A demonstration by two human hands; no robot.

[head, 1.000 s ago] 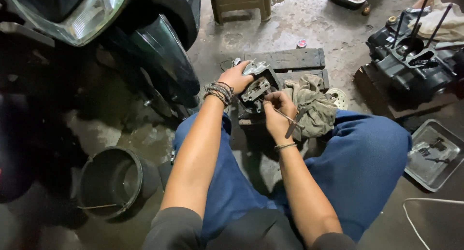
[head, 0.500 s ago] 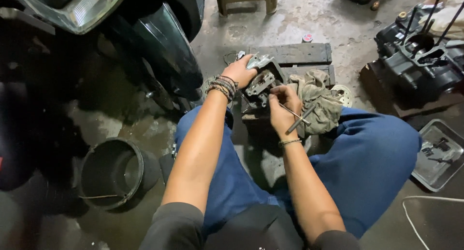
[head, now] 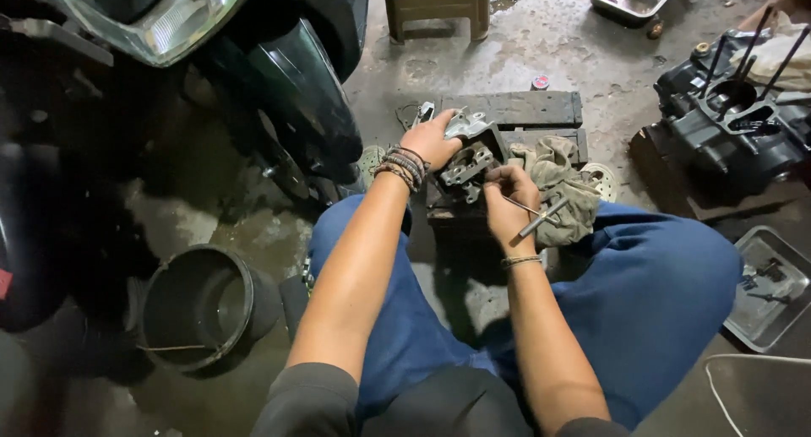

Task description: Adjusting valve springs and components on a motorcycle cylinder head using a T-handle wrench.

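Observation:
A grey metal engine part [head: 470, 160] rests on dark wooden blocks [head: 515, 110] in front of my knees. My left hand [head: 429, 140], with bead bracelets at the wrist, grips the part's far left side and steadies it. My right hand [head: 509, 204] is closed around thin metal tools [head: 541, 215], a slim rod and a thicker pin, with the fingertips against the part's near edge. A dirty grey rag [head: 564, 188] lies bunched just right of that hand.
A motorcycle front with headlight [head: 152, 23] and dark fender [head: 296, 91] stands at the left. A black bucket [head: 198, 306] lies on its side at lower left. A black engine block [head: 735, 124] sits at right, metal trays [head: 769, 289] near it, a stool [head: 435, 6] behind.
The view has shifted slightly. My right hand has drawn a little closer to the engine part with the tools; the left hand keeps its hold.

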